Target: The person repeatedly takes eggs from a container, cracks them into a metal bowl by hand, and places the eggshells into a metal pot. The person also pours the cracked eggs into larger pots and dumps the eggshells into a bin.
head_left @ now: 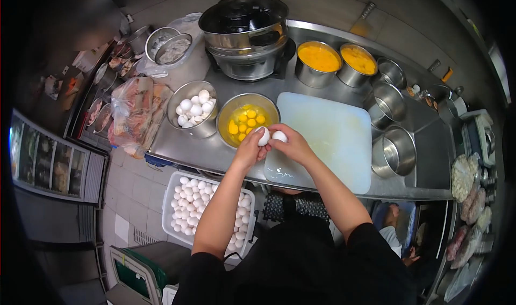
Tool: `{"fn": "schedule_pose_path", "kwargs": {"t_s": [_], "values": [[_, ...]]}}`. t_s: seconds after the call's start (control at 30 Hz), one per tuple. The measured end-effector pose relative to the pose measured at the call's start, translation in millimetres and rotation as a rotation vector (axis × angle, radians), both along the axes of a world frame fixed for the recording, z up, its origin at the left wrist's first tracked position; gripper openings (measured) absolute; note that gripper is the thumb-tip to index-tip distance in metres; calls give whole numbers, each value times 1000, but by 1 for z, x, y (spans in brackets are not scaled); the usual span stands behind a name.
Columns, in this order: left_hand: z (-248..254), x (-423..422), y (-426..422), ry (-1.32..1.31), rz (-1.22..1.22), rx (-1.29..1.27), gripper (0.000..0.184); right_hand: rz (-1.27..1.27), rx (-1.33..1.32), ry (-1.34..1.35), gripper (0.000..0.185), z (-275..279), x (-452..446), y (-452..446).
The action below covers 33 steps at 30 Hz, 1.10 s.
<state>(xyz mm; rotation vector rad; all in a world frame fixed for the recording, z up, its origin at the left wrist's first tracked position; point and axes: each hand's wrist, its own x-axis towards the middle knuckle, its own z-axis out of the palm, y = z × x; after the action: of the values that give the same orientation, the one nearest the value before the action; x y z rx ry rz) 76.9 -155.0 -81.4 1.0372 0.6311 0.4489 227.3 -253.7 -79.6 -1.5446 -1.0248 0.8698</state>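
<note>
My left hand is closed around a white egg near the right front rim of a steel bowl. Close beside it, my right hand grips a second white egg-shaped piece; whether this is a whole egg or a shell half I cannot tell. Several yolks lie in clear egg white inside the steel bowl. To its left stands another steel bowl heaped with white eggshells. Below the counter edge, a white plastic bin holds many whole white eggs.
A pale cutting board with wet spots lies right of the bowl. Behind it stand two steel pots of beaten egg. More steel pots line the right side. A bagged food package sits left; a large round cooker stands behind.
</note>
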Motion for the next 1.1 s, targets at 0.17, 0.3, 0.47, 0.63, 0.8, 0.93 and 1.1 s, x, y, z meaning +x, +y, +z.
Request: {"fn": "schedule_pose_path", "kwargs": {"t_s": [0.17,0.3,0.47,0.63,0.8,0.93,1.1], "values": [[1,-13,33,49,-69,-40,36,135,-60,-229,40,14,-1,44],[6,-21,47,171,-139,88,37,137,126,-563,39,8,3,65],[19,-31,66,201,-218,228,38,151,327,-881,40,18,7,78],[40,-33,78,279,-321,360,39,126,516,-1013,40,29,16,88],[67,-24,82,345,-93,775,45,17,570,-1045,45,49,10,94],[87,-40,114,364,96,778,55,-69,504,-724,46,66,-4,100],[70,-104,180,886,211,1260,69,46,-20,105,40,19,5,105]]}}
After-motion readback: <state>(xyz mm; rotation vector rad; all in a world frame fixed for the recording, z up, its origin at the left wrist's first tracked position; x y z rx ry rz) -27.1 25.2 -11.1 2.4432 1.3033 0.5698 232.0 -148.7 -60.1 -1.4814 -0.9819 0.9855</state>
